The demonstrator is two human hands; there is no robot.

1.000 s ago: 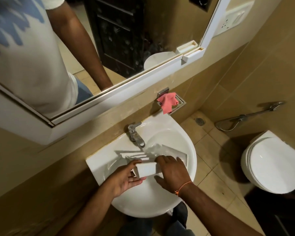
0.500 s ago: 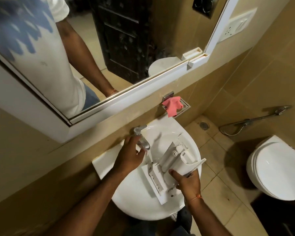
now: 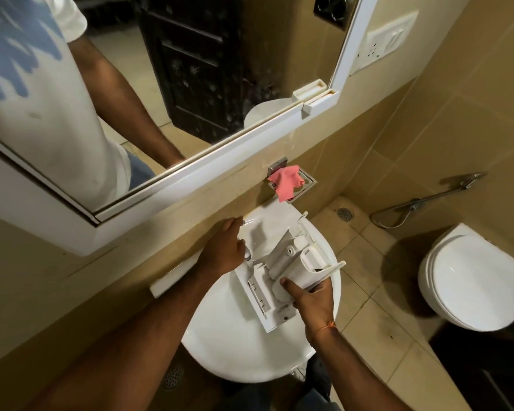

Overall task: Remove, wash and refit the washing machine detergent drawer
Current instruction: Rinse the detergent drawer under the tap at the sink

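Note:
The white plastic detergent drawer [image 3: 282,271] is held over the white wash basin [image 3: 238,345], lying across the bowl with its compartments showing. My right hand [image 3: 310,298] grips the drawer at its near right end. My left hand [image 3: 223,253] is closed over the chrome tap [image 3: 246,254] at the back of the basin and hides most of it. I cannot tell whether water is running.
A pink cloth [image 3: 285,182] lies in a metal soap dish on the wall behind the basin. A mirror [image 3: 161,84] hangs above. A white toilet [image 3: 469,280] with a hose sprayer [image 3: 422,203] stands to the right. Floor drains sit in the tiles.
A second ago both hands worked on the drawer low in the basin. Since then my right hand lifted and turned the drawer, and my left hand moved onto the tap.

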